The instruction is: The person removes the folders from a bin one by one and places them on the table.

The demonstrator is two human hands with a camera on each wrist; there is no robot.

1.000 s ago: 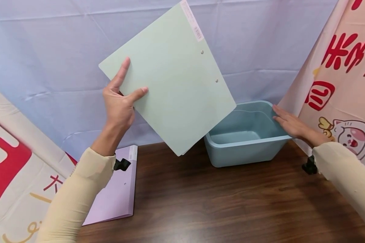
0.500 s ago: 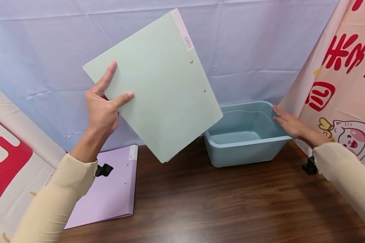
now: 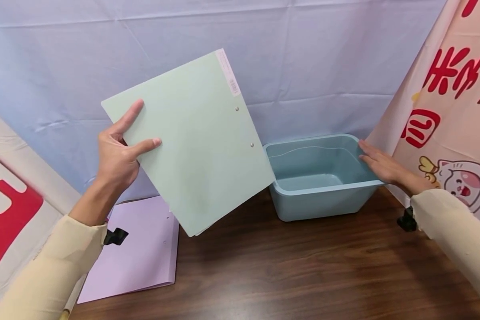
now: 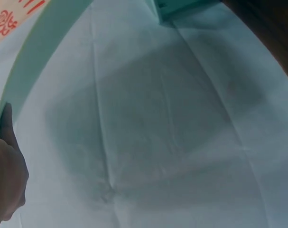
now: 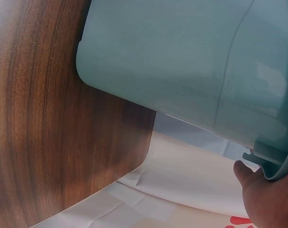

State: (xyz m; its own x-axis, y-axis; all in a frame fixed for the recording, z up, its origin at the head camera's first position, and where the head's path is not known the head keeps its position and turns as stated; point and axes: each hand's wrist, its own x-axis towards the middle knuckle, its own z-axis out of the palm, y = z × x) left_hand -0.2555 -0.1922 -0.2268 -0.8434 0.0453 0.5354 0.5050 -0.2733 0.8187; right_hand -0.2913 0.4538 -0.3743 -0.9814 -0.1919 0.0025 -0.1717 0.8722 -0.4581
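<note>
My left hand (image 3: 118,155) holds a pale green folder (image 3: 200,146) by its left edge, thumb and index finger spread over the face toward me. Tilted and raised, the folder shows a white label and two rivets along its right side; its lower right corner overlaps the tub's left rim in the head view. In the left wrist view the folder (image 4: 34,57) is edge-on. At the right, my right hand (image 3: 384,166) grips the end rim of a blue-green plastic tub (image 3: 324,200). The right wrist view shows a digit (image 5: 246,175) outside, under the lip.
A lilac folder (image 3: 140,253) lies on the brown wooden table (image 3: 288,271) at the left, partly behind the green one. Pale blue cloth (image 3: 328,53) hangs behind the table. Printed banners (image 3: 464,133) stand at both sides.
The left hand has brought the green folder down and leftward, tilting it a little more upright. More of the lilac folder's left part shows. The right hand and tub stay put.
</note>
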